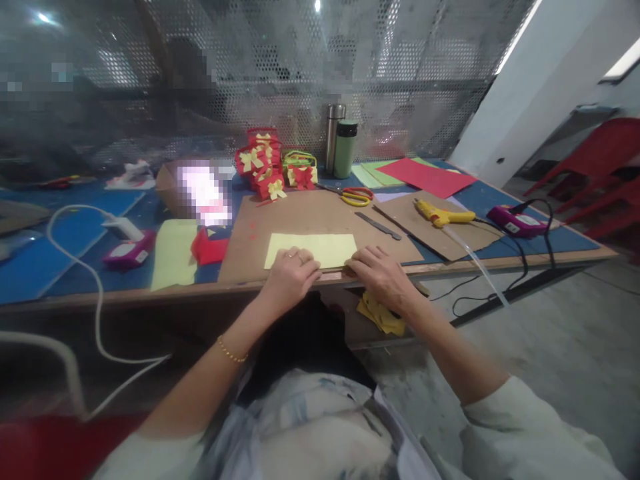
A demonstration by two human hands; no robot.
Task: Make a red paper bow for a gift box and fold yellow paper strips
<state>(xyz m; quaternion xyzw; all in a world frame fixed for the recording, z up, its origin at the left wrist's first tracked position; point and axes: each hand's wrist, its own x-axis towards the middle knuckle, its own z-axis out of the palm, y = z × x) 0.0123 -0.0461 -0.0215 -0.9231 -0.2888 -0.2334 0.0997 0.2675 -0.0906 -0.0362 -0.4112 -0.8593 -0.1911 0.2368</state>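
A pale yellow sheet of paper (313, 248) lies on a brown cardboard sheet (245, 247) at the table's front edge. My left hand (294, 272) grips the near left part of the paper, its fingers curled and pressed together. At the near right corner, my right hand (376, 270) has its fingers bent and closed on the paper edge. The thumbs are mostly hidden below the hands. Beyond the paper lie a flat metal blade (379, 226) and scissors with yellow and red handles (357, 196).
A yellow glue gun (443, 215) with a clear stick rests on cardboard at right, beside a purple power block (517, 221). Red paper crafts (260, 163) and a green bottle (345, 150) stand at the back. Another purple block (129, 252) and yellow paper (174, 253) lie left.
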